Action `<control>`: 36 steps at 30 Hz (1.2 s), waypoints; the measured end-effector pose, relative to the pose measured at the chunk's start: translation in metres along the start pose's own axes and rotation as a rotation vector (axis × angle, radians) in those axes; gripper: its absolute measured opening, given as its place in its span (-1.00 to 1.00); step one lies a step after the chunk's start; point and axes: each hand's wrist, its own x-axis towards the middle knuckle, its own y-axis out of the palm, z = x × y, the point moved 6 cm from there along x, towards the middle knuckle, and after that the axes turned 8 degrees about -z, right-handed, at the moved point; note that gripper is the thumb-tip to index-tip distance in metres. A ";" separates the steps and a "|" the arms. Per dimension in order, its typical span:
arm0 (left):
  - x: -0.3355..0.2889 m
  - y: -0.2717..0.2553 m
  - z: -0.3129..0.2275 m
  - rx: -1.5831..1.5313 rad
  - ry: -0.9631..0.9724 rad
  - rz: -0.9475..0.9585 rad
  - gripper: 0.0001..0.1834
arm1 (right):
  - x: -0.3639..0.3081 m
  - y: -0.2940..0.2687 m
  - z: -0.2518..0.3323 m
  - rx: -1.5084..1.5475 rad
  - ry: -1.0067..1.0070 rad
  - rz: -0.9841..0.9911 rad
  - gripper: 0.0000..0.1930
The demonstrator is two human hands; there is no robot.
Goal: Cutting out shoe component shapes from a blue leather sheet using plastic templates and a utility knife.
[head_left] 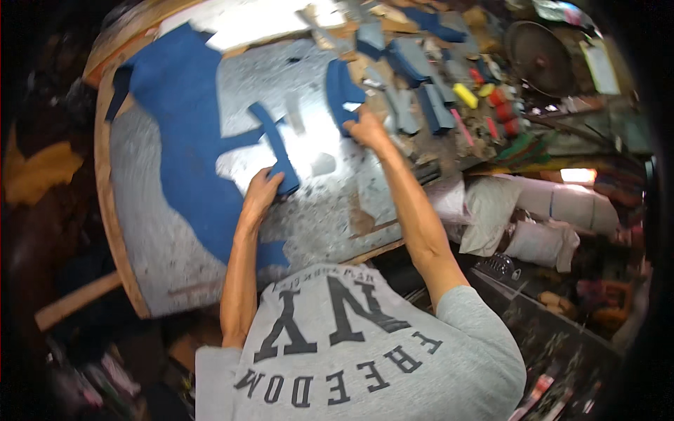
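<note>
My left hand [262, 192] pinches the lower end of a curved blue strip [272, 138], which looks like cut leather. My right hand [366, 128] is closed on the near end of a blue cut piece [339, 84], seemingly a small stack; a small white patch shows beside the fingers. To the left of both hands, a large blue leather sheet [175, 119] with an irregular outline spreads over the grey worktop [316, 210]. A narrow arm of that sheet reaches toward the strip, and whether they join there I cannot tell.
Several blue and grey cut pieces [437, 109] crowd the bench's right side, near red thread spools [504, 112] and a yellow spool [465, 96]. A round dark fan-like disc [539, 57] stands at the far right. White sacks [540, 242] lie right of my arm. Wooden edging [112, 217] borders the worktop.
</note>
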 end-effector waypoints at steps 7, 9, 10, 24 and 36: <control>-0.012 0.005 0.003 -0.026 0.009 0.006 -0.46 | -0.072 -0.012 0.093 0.003 -0.250 -0.099 -0.64; -0.015 0.007 0.001 -0.046 0.050 -0.008 -0.44 | -0.102 0.002 0.116 -0.047 -0.469 -0.101 -0.61; -0.015 0.006 0.005 -0.049 0.044 -0.019 -0.44 | -0.119 0.006 0.132 -0.078 -0.538 -0.079 -0.61; -0.021 0.017 -0.047 0.646 0.646 -0.064 -0.37 | -0.153 0.002 0.122 0.040 -0.523 -0.008 -0.50; -0.041 -0.004 -0.079 1.168 1.149 0.116 -0.48 | -0.164 -0.030 0.134 0.236 -0.669 0.040 -0.32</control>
